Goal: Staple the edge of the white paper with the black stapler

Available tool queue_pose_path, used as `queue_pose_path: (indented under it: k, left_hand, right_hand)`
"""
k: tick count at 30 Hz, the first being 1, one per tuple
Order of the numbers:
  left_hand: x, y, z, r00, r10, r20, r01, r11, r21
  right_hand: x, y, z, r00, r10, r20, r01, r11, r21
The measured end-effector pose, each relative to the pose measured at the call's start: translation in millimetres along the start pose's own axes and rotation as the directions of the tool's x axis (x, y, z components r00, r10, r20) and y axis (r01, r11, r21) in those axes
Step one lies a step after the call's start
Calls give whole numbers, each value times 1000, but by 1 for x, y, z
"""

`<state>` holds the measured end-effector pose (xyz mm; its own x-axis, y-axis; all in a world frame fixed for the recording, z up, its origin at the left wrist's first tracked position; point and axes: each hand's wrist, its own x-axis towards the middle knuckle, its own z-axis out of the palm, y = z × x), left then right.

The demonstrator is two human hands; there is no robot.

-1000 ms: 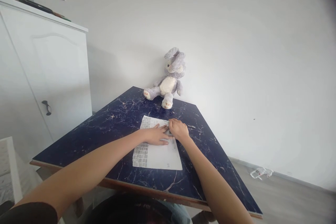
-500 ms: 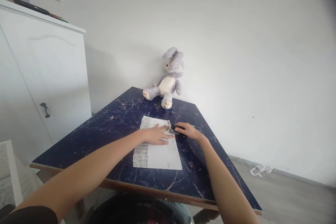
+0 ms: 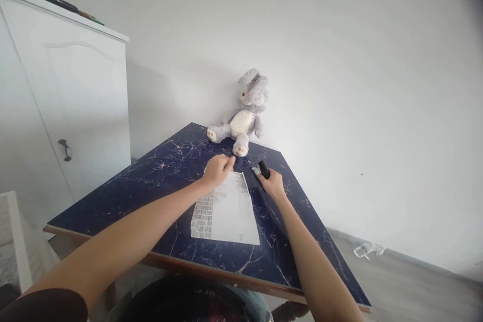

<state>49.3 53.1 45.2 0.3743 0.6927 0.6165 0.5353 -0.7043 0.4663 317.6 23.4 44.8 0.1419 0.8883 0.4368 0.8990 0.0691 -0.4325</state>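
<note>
White sheets of paper [image 3: 234,216], with a band of grey block pattern down the left side, lie flat on the dark blue marbled table [image 3: 162,171]. My left hand [image 3: 219,169] is over their upper left part, its fingers curled together; whatever may be between them is hidden. To the right of the paper, my right hand [image 3: 273,184] is wrapped round a black stapler [image 3: 263,170], which is lifted and tilted beyond the paper's right edge. The stapler's metal part shows at its left side.
A grey plush rabbit [image 3: 243,121] sits at the table's far corner, against the white wall [image 3: 358,85]. On the left stands a white cabinet [image 3: 86,95] with a dark handle. Clear plastic packaging [image 3: 367,250] lies on the floor at the right.
My left hand has gone from lying flat on the paper to a curled grip higher up. My right hand has raised and turned the stapler away from the paper's edge.
</note>
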Motion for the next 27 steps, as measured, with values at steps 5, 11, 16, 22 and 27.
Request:
queue_pose_path:
  k: [5,11,16,22,27]
  left_hand:
    - [5,-24,-17,943,-249,-222,275,957,94]
    - [6,-41,-20,924,-327,-199,339,940,28]
    - [5,-40,-14,937,-322,-136,327,945,15]
    - [5,-39,-10,953,-287,-93,288,958,-4]
    - [7,-47,-13,949,-291,-119,289,957,-35]
  right_hand:
    - [-31,-83,24,904,-360,229,302,919,252]
    - [-60,-112,33,816,-404,414,327,912,247]
    - [-83,-53,-11,855,-307,418,238,948,209]
    - [-116,33,-62,941,-79,329,10,978,207]
    - [-88,72,-65,989,11,147,-75,896,438]
